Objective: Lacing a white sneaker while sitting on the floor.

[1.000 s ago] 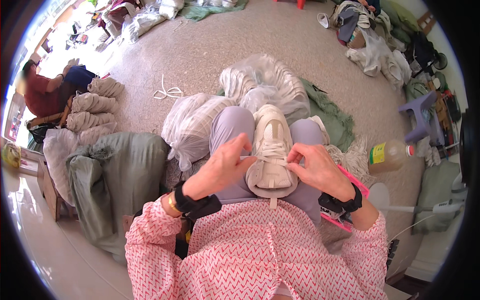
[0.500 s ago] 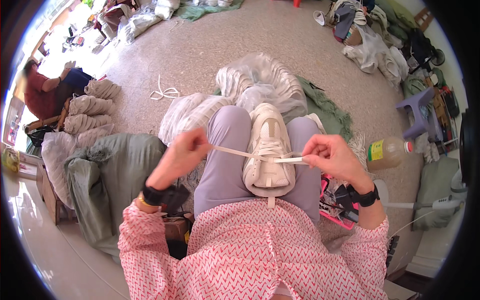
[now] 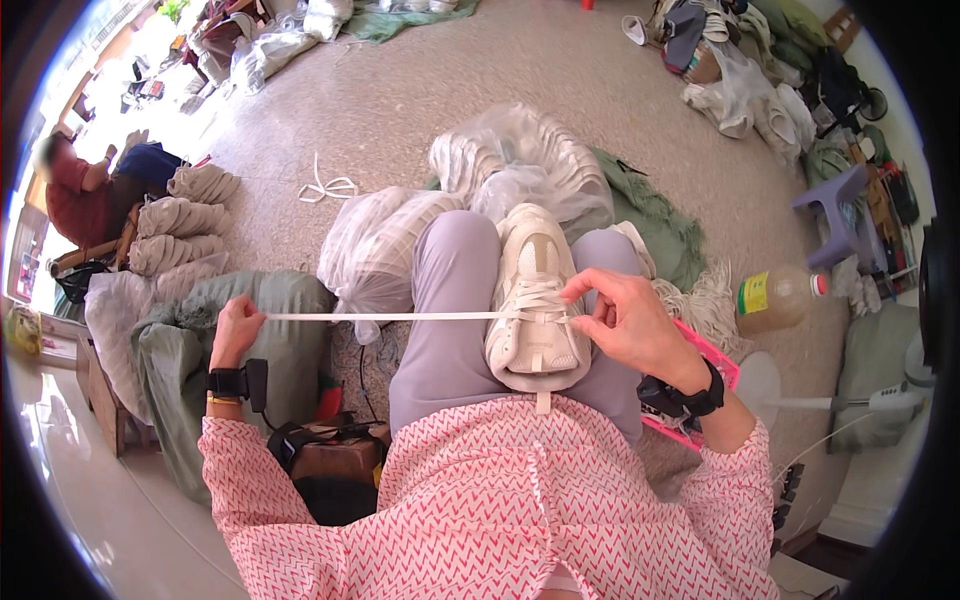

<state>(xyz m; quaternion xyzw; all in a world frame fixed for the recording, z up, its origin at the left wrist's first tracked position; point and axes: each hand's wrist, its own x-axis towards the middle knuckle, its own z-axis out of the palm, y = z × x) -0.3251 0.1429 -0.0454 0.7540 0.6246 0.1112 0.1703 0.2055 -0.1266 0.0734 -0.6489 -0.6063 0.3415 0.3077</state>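
At the far left edge a seated person in a red top is seen beside a stack of folded beige cloth bundles, well apart from the work in hand. Nearer, a grey-green sack is slumped on the floor, and above it the left hand is closed in a fist around the end of a flat white shoelace, with a black wrist strap worn just below it. The lace is drawn taut and nearly level from that fist across the lilac-trousered lap to the shoe. Behind the lace, clear plastic bags of pale shoes are piled against the knees, and a loose white lace is left lying on the speckled floor beyond them. The cream sneaker is rested on the lap between the thighs, toe pointing away from the body and heel towards the pink patterned shirt. The right hand is laid against the sneaker's right side, its fingers narrowed into a pinch on the lace at the eyelets; a black strap is worn on that wrist too. Under the right forearm a pink tray is partly covered. Further right, a plastic bottle of yellowish liquid is lying on the floor, with a small purple stool behind it.
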